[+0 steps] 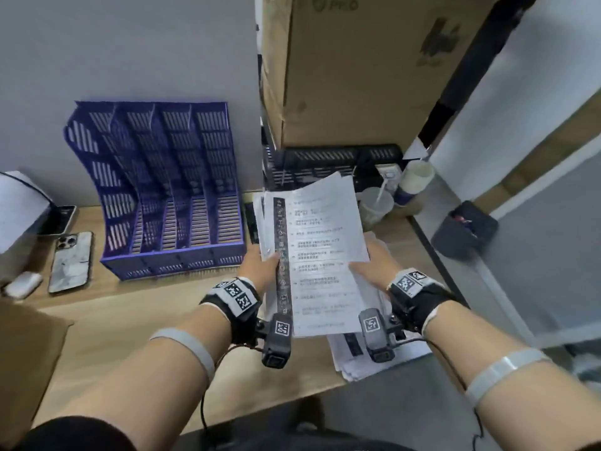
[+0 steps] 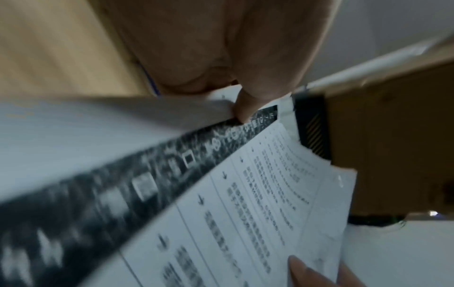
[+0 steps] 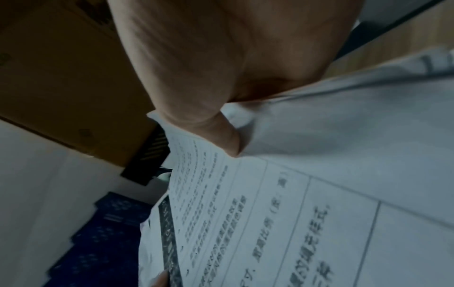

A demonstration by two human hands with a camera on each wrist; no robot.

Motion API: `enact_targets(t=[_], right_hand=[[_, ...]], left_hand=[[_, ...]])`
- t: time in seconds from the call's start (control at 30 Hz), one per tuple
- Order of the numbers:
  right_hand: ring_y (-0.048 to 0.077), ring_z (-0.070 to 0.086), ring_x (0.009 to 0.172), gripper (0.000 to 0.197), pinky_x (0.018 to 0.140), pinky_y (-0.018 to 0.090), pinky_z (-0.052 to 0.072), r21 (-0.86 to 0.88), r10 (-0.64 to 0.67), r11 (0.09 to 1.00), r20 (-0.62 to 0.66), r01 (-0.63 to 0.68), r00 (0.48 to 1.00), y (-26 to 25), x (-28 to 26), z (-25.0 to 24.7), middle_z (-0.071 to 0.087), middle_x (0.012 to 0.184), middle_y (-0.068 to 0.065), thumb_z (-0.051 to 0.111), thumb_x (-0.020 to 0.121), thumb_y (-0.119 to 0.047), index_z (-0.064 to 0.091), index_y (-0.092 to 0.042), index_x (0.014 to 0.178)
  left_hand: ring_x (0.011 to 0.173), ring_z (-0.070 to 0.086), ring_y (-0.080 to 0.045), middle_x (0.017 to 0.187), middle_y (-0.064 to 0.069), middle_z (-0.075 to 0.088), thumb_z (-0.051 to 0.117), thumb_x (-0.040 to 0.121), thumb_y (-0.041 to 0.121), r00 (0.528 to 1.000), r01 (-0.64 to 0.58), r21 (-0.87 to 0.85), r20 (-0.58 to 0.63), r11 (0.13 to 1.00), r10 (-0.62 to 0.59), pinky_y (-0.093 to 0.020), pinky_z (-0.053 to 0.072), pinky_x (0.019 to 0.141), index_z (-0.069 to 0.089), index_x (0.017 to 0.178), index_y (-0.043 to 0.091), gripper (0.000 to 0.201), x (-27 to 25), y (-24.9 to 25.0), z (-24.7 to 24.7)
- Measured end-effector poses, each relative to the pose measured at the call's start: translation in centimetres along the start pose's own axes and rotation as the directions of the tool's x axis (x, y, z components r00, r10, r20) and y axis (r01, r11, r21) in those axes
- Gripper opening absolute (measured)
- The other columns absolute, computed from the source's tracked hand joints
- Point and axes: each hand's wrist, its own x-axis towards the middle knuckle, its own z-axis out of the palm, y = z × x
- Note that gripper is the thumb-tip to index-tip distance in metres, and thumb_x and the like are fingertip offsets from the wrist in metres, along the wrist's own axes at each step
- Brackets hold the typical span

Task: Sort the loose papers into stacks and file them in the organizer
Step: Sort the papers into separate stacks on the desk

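A bundle of printed sheets (image 1: 320,252) with a dark strip along its left edge is held up above the desk by both hands. My left hand (image 1: 260,263) pinches the bundle's left edge, thumb on top (image 2: 245,108). The right edge sits between the thumb and fingers of my right hand (image 1: 370,266), and that thumb (image 3: 221,134) presses on the top sheet. More loose papers (image 1: 367,356) lie on the desk under the right hand. A blue slotted organizer (image 1: 162,190) with several upright compartments stands at the left against the wall; no paper shows in its slots.
Left of the organizer lie a phone (image 1: 70,262), a second phone (image 1: 61,219) and a white earbud case (image 1: 24,283). A big cardboard box (image 1: 357,70) rests on a black tray (image 1: 325,167) behind the papers. Cups (image 1: 379,203) stand at the right, near the desk edge (image 1: 429,236).
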Motion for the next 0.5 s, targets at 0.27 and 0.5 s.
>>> enact_targets(t=[0.27,0.5], right_hand=[[0.028,0.058,0.115,0.04,0.098,0.032,0.045,-0.099,0.365,0.925,-0.03,-0.366,0.931,14.8,2.9,-1.9,0.061,0.133,0.009,0.061,0.09,-0.019,0.058,-0.013,0.129],[0.033,0.051,0.126,0.081,0.095,0.037,0.045,-0.068,0.534,0.843,-0.015,-0.533,0.846,19.7,4.6,-0.1,0.047,0.145,0.011,0.072,0.08,-0.035,0.032,-0.012,0.146]], left_hand=[[0.066,0.053,-0.027,0.072,-0.009,0.051,0.064,0.088,0.009,0.904,0.302,0.138,0.274,0.943,-0.33,-0.037,0.052,0.072,0.053,0.071,0.017,0.022,-1.8,-4.3,9.0],[0.086,0.065,-0.03,0.105,-0.018,0.061,0.08,0.078,0.026,0.87,0.439,0.142,0.178,0.887,-0.459,-0.043,0.061,0.068,0.038,0.129,0.005,0.07,-2.2,-6.2,10.6]])
